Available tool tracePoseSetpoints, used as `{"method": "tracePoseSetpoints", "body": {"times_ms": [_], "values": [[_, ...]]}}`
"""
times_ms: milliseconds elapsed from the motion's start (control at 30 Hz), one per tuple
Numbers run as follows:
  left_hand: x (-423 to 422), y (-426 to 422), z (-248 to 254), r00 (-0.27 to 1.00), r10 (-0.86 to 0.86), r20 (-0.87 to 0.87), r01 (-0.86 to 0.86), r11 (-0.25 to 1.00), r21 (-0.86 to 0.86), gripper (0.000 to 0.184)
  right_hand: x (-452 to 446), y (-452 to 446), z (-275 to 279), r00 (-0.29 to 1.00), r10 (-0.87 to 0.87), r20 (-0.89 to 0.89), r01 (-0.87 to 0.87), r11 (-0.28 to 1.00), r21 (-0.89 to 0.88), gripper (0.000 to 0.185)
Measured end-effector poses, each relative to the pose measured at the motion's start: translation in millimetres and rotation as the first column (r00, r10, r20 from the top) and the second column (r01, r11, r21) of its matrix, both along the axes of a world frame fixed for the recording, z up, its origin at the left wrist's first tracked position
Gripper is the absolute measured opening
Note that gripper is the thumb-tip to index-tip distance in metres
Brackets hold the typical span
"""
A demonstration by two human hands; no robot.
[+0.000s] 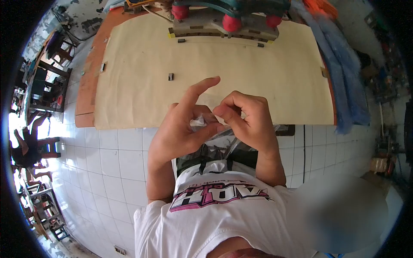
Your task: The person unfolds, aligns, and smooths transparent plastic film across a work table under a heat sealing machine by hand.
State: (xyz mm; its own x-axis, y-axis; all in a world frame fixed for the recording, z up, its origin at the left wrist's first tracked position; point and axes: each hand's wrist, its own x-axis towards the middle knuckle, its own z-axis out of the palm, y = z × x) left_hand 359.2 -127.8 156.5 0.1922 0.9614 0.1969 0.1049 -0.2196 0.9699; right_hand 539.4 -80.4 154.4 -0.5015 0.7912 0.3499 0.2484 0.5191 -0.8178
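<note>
At far L we see dark benches (pixel 38 90) & a dark stool (pixel 50 147) on white floor tiles (pixel 109 161). Next, the brown table (pixel 85 105), w/ a pale yellow sheet (pixel 133 86) over most of it; small dark blocks (pixel 171 77) sit on the sheet, one of them just beyond our hands.

Our L hand (pixel 183 124) is half curled: index out toward the far side, thumb pointing R, clear plastic (pixel 198 123) held btwn thumb & bent fingers. The plastic is btwn our hands, near the table's front edge & above our lap. It's crumpled, so its long axis is hard to call; lower down, a bright fold slants from under the R hand back-L toward our shirt. Can't tell if it's a bag or loose film, nor what's in it.

White T-shirt (pixel 223 223) below: big block letters, pink & black; an H reads at L, the rest we can't read for sure. Top ctr, a machine (pixel 215 28) w/ red knobs (pixel 232 23).

Our R hand (pixel 247 116) has thumb & index tips together, other fingers curled; can't tell if plastic's pinched there.

Far R: bluish sheeting (pixel 344 81) off the table's side, an orange bundle (pixel 320 7) up top, a tan boxy item (pixel 378 165), contents unclear.
</note>
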Motion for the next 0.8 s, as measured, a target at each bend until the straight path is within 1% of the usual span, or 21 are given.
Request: {"method": "tracePoseSetpoints", "body": {"times_ms": [33,100,133,233,300,433,500,533,600,633,700,733,800], "values": [[-0.3,0.0,-0.4,1.000,-0.002,0.001,0.002,1.000,-0.005,0.077,1.7,-0.4,-2.4,1.000,-0.002,0.001,0.002,1.000,-0.005,0.017],[-2.2,-0.1,-2.1,1.000,-0.022,-0.012,0.022,1.000,0.005,0.077,5.6,-1.5,-8.2,0.997,-0.049,-0.062,0.040,0.990,-0.136,0.016],[-3.2,-0.2,-2.9,1.000,-0.028,-0.014,0.028,1.000,0.006,0.077,8.0,-1.2,-8.4,0.997,-0.050,-0.057,0.041,0.989,-0.143,0.016],[-3.2,2.5,-4.1,1.000,-0.011,0.016,0.010,0.999,0.030,0.076,13.2,-0.4,-6.7,0.999,-0.028,-0.033,0.025,0.994,-0.105,0.015],[-1.5,5.2,-4.0,0.998,-0.023,0.059,0.021,0.999,0.035,0.074,12.6,-0.7,-7.4,0.998,-0.006,-0.057,0.004,0.999,-0.041,0.015],[0.7,7.9,-5.3,0.999,-0.033,0.043,0.031,0.999,0.027,0.075,11.5,-2.2,-9.7,0.994,-0.030,-0.108,0.024,0.998,-0.060,0.016],[-0.6,8.0,-7.6,0.999,-0.020,0.036,0.019,1.000,0.024,0.066,11.7,-3.1,-8.3,0.998,-0.051,-0.031,0.048,0.996,-0.073,0.018],[-2.3,8.9,-6.9,0.999,-0.019,0.035,0.018,1.000,0.023,0.066,11.6,-3.4,-7.0,0.998,-0.049,-0.032,0.047,0.996,-0.075,0.018],[-7.4,10.8,-3.2,0.989,-0.074,-0.129,0.071,0.997,-0.027,0.037,10.8,-4.5,-5.0,0.996,-0.059,0.065,0.064,0.995,-0.077,0.019],[-9.5,9.7,-0.8,0.989,-0.074,-0.130,0.071,0.997,-0.030,0.037,8.8,-5.1,-6.7,0.996,-0.059,0.064,0.064,0.995,-0.080,0.019],[-13.3,8.3,3.1,0.980,-0.166,-0.113,0.130,0.953,-0.274,0.012,4.0,-4.7,-11.7,0.999,-0.038,-0.024,0.037,0.998,-0.050,0.020],[-14.0,8.0,1.5,0.980,-0.166,-0.113,0.130,0.953,-0.274,0.012,4.1,-4.0,-14.5,0.999,-0.038,-0.024,0.037,0.998,-0.050,0.020],[-14.9,6.5,-3.2,0.996,-0.088,-0.016,0.084,0.981,-0.175,0.010,4.6,-3.0,-19.0,0.996,-0.039,-0.082,0.035,0.998,-0.052,0.021]]}}
